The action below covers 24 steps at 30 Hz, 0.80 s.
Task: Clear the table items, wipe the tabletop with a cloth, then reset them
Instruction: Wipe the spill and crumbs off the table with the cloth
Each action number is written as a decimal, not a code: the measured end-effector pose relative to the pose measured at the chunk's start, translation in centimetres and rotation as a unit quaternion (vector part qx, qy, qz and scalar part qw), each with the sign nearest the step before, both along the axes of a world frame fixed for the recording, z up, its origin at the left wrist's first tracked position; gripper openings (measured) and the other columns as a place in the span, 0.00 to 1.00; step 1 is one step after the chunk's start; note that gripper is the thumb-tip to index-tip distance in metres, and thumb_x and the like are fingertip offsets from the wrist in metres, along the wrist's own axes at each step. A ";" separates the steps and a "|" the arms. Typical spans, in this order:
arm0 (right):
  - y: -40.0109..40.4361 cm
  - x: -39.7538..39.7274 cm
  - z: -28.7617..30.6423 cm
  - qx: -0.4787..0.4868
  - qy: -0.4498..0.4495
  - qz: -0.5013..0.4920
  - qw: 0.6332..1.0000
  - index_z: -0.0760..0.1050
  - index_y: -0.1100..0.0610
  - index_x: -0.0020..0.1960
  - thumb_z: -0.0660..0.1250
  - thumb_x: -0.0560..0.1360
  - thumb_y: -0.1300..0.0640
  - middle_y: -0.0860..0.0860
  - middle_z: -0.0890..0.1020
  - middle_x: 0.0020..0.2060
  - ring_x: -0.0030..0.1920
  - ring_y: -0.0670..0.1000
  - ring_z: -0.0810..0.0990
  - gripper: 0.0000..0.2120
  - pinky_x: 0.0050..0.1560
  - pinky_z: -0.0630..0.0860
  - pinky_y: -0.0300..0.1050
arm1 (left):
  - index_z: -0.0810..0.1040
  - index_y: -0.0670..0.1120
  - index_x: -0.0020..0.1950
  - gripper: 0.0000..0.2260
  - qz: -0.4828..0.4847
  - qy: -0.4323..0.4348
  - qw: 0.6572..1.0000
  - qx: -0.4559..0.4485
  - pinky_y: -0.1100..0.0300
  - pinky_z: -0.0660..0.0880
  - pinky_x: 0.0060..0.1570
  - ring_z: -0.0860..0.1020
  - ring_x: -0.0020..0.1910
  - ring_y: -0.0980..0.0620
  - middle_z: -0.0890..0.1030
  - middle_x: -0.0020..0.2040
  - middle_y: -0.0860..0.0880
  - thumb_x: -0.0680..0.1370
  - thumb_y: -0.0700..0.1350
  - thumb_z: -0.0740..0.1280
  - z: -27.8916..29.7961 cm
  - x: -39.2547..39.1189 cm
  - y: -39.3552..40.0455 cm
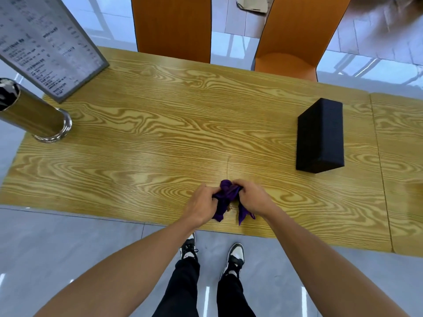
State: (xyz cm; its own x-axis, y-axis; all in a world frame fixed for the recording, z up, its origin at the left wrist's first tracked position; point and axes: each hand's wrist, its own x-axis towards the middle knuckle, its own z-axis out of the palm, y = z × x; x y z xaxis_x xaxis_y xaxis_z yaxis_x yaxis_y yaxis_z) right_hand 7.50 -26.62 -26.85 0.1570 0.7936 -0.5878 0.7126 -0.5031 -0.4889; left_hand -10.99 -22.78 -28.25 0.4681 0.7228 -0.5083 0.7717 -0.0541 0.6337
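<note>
A crumpled purple cloth (225,193) is bunched between both hands just above the near edge of the wood-grain table (160,138). My left hand (201,202) grips its left side and my right hand (251,197) grips its right side, with loose ends hanging down onto the tabletop. A black rectangular box (320,136) lies on the table to the right. At the far left stand a metal cylinder (34,113) and a framed menu sign (48,42).
Two orange chairs (171,26) (295,35) stand at the far side of the table. A seam separates a second tabletop (400,156) on the right. Grey tiled floor (68,243) and my shoes lie below the near edge.
</note>
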 end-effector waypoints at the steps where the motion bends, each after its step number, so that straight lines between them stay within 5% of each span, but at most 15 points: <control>1: -0.4 0.0 0.0 -0.002 0.001 0.005 1.000 0.76 0.45 0.65 0.53 0.77 0.61 0.47 0.84 0.52 0.45 0.50 0.79 0.23 0.37 0.72 0.44 | 0.78 0.61 0.64 0.22 0.012 0.004 1.000 -0.002 0.45 0.79 0.48 0.78 0.50 0.47 0.75 0.54 0.49 0.79 0.39 0.59 0.0 0.0 -0.8; 6: -2.2 0.4 0.2 -0.026 0.022 0.022 0.999 0.78 0.45 0.63 0.53 0.75 0.61 0.47 0.84 0.52 0.48 0.52 0.81 0.24 0.49 0.79 0.51 | 0.80 0.60 0.62 0.21 0.042 0.003 0.999 0.002 0.52 0.77 0.43 0.78 0.47 0.49 0.77 0.51 0.51 0.77 0.38 0.60 0.1 0.1 -4.3; 13: -3.7 1.9 0.7 -0.052 0.081 0.038 0.995 0.81 0.43 0.52 0.54 0.75 0.62 0.47 0.86 0.44 0.34 0.47 0.78 0.22 0.32 0.71 0.42 | 0.81 0.57 0.63 0.22 0.082 -0.014 0.996 -0.042 0.47 0.79 0.51 0.79 0.53 0.51 0.84 0.53 0.53 0.77 0.36 0.59 0.7 0.4 -6.9; 16: -2.9 3.1 1.5 -0.021 0.124 -0.033 0.991 0.83 0.48 0.51 0.55 0.77 0.62 0.48 0.86 0.46 0.40 0.47 0.80 0.19 0.37 0.72 0.40 | 0.83 0.53 0.61 0.19 0.143 -0.071 0.984 -0.078 0.49 0.81 0.53 0.83 0.50 0.54 0.85 0.52 0.55 0.78 0.36 0.60 1.3 0.1 -6.4; 21: 0.2 4.7 2.9 0.039 0.128 -0.135 0.982 0.82 0.52 0.45 0.61 0.77 0.58 0.49 0.85 0.43 0.45 0.51 0.81 0.11 0.49 0.76 0.49 | 0.84 0.59 0.48 0.16 0.244 -0.129 0.957 -0.091 0.47 0.83 0.47 0.84 0.42 0.53 0.86 0.43 0.57 0.80 0.43 0.60 3.4 0.4 -2.8; 24: 2.6 5.0 3.4 0.045 0.113 -0.141 0.983 0.80 0.53 0.46 0.63 0.79 0.52 0.51 0.84 0.41 0.40 0.49 0.79 0.09 0.42 0.75 0.48 | 0.85 0.54 0.49 0.13 0.249 -0.112 0.960 -0.067 0.47 0.81 0.45 0.84 0.42 0.48 0.86 0.42 0.52 0.81 0.44 0.61 4.0 0.6 -0.2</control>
